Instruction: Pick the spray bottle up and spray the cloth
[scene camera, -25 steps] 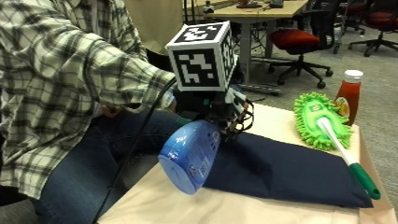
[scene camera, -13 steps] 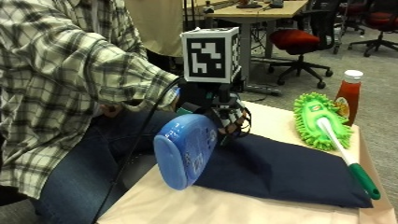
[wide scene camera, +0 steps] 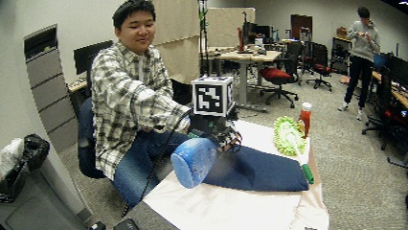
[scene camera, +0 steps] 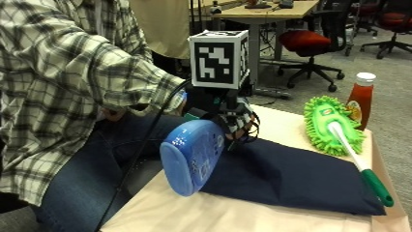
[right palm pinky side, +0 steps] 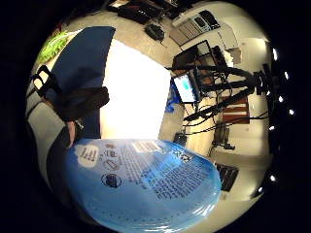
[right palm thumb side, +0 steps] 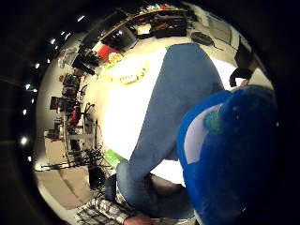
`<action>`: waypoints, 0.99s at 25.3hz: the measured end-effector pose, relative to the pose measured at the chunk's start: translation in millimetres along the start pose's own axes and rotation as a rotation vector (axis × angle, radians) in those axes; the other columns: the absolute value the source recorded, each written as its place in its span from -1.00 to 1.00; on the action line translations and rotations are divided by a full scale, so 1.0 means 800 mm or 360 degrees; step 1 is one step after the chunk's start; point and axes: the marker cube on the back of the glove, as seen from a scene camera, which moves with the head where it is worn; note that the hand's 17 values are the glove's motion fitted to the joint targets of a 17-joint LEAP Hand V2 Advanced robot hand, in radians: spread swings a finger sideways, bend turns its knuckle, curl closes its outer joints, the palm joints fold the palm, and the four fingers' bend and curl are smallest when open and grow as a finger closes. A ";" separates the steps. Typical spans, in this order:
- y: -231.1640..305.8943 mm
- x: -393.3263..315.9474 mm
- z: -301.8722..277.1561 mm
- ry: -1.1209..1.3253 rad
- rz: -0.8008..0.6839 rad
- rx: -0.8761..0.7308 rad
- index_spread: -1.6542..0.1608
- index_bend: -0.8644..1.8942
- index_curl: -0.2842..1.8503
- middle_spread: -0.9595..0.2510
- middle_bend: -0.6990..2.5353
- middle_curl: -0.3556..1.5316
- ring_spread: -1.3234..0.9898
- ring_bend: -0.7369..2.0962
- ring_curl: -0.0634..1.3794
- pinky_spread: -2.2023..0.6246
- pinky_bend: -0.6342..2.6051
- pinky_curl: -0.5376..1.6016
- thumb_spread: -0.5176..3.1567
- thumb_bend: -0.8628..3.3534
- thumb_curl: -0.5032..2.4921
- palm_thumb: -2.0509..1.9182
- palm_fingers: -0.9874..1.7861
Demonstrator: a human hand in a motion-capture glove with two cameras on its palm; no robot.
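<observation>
So the gloved right hand has its fingers curled around the neck of the blue spray bottle, which is tipped way over on its side, lifted off the table at the near end of the dark blue cloth. The nozzle is hidden behind the hand, so I can't actually tell where it's pointing. My take on doing this bit right: make sure the nozzle end faces the flat middle of the cloth and not the bare tabletop or the person's lap, hold the bottle a little above the fabric rather than pressed into it, and squeeze the trigger without letting the body swing. With the bottle tilted like this, the pickup tube might not reach the liquid, so a more upright angle is probably safer. Count-wise: one spray bottle, one cloth, one green fluffy duster lying along the far edge of the cloth, and one ketchup bottle standing behind it.
</observation>
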 end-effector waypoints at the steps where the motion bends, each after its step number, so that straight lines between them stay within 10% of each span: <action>1: 0.000 0.000 -0.001 -0.0070 0.0021 0.0007 0.53 -0.11 -0.16 0.38 -0.19 -0.09 -0.04 -0.02 -0.26 0.45 -0.40 -0.11 -0.86 -0.60 -0.23 0.58 0.69; 14: 0.013 -0.006 -0.062 -0.1294 0.0034 0.0363 0.53 -0.11 -0.16 0.38 -0.19 -0.10 -0.04 -0.02 -0.27 0.45 -0.41 -0.11 -0.87 -0.60 -0.24 0.58 0.69; 25: 0.035 -0.074 -0.111 -0.2456 -0.0430 0.0517 0.53 -0.11 -0.16 0.38 -0.18 -0.10 -0.04 -0.02 -0.27 0.45 -0.41 -0.11 -0.87 -0.60 -0.24 0.58 0.69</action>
